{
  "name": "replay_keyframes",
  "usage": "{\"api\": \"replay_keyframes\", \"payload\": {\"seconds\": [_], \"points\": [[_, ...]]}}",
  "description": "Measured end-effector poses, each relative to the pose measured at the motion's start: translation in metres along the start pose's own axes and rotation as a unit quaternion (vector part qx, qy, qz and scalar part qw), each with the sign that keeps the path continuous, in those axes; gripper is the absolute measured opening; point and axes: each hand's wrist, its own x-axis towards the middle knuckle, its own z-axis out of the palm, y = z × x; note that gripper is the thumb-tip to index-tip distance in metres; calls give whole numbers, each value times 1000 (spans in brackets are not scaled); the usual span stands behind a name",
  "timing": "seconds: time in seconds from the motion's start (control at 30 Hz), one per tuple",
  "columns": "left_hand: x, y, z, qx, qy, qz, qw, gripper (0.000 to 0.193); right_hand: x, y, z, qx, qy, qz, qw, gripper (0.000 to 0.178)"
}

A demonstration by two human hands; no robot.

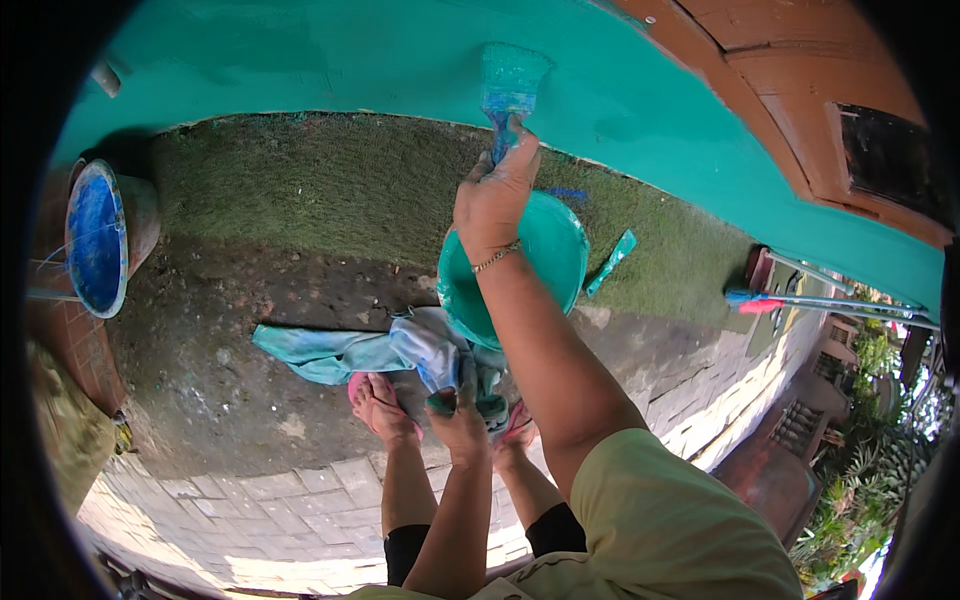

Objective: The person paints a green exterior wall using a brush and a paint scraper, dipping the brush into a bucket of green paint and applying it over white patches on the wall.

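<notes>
My right hand (495,200) grips the blue-stained handle of a wide, flat paintbrush (510,88). Its paint-covered bristles lie against the turquoise-green wall (330,60). Beneath my right forearm stands a round green bucket (560,235), partly hidden by the arm, its inside coated in the same colour. My left hand (461,428) is low between my feet, its fingers closed on a dark green rag (492,408). Beside it on the ground lies a crumpled turquoise and whitish-blue cloth (335,352), near my pink slippers.
A paint-stained bucket (97,240), blue inside, stands at the left. A paint-smeared strip (611,263) lies right of the green bucket. Long-handled tools (830,305) with blue and red heads lean farther right. A brown wooden door or panel (800,75) borders the wall. Paving (330,490) edges the dark ground.
</notes>
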Motion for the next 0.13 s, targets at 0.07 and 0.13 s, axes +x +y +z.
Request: {"api": "replay_keyframes", "payload": {"seconds": [0.07, 0.13], "points": [[3, 1, -4, -8, 11, 4, 1000, 29, -18, -2, -2, 48, -47, 37, 997, 58], [7, -4, -8, -10, 15, 5, 1000, 29, -23, 9, -13, 133, -44, 24, 990, 64]]}}
